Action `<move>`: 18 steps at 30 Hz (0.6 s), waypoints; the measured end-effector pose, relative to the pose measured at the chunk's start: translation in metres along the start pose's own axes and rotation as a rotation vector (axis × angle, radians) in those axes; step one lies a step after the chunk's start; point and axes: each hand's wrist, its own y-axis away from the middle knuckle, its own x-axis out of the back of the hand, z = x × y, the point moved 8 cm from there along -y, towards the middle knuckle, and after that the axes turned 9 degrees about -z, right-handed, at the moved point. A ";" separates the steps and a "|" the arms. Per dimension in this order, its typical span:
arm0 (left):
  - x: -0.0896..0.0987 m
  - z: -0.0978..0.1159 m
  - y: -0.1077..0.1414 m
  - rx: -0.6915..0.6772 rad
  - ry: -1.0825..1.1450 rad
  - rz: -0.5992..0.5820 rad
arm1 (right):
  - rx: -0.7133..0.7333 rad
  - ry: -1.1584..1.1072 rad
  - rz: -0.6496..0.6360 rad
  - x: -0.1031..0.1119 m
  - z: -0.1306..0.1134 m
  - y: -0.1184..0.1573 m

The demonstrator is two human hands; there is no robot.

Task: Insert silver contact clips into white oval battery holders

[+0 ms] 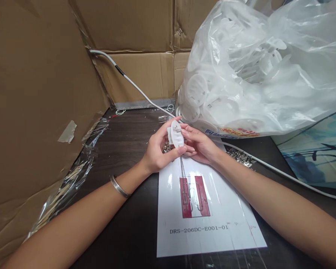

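A white oval plastic part [177,134] is held upright above the top of a printed paper sheet [212,239]. My left hand [159,149] grips it from the left, thumb at its lower edge and fingers behind the top. My right hand [200,144] is at its right side, with thumb and forefinger pressed together against the part near a small raised feature; whether a smaller piece is between them is too small to tell. Small metal pieces [167,147] lie behind my left hand, partly hidden by it.
A large clear bag [257,82] of white plastic parts stands at the back right. More metal pieces [242,157] lie beyond my right forearm. A white cable [139,89] crosses the dark table [128,138]. Cardboard walls [145,74] stand left and behind.
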 end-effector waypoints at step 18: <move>-0.006 0.010 0.003 -0.051 -0.178 -0.062 | -0.040 0.016 -0.015 -0.001 0.000 0.012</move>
